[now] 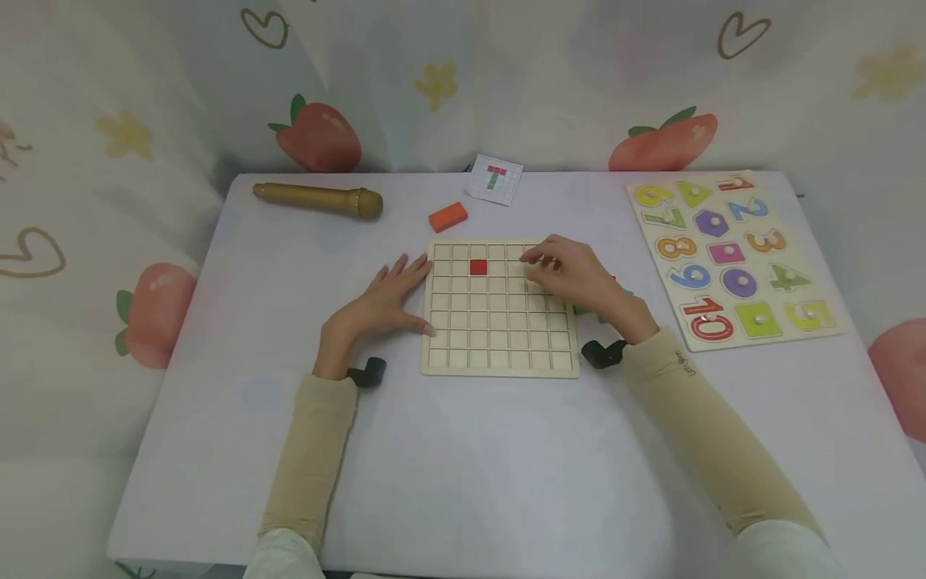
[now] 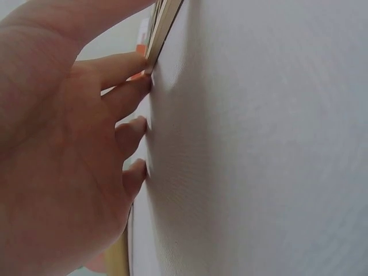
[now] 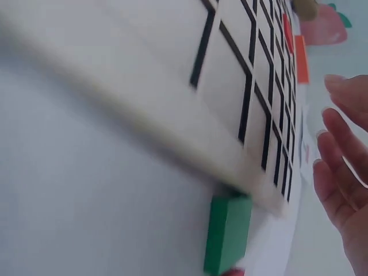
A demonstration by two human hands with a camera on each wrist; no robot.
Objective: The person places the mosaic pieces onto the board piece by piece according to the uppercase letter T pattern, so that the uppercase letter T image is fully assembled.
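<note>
A pale wooden grid board lies mid-table, with a red square tile in one cell of its second row. At the board's left edge, my left hand spreads its fingers, thumb and fingertips against the edge. In the left wrist view, nothing lies in its palm. My right hand hovers over the upper right of the board, its fingers slightly bent. The right wrist view shows the thumb and fingers apart with nothing visible between them. Beside the board's right edge sits a green block, partly hidden under my right arm in the head view.
Behind the board are an orange block and a card with a red and green T pattern. A gold microphone lies at the back left. A number and shape puzzle board lies on the right.
</note>
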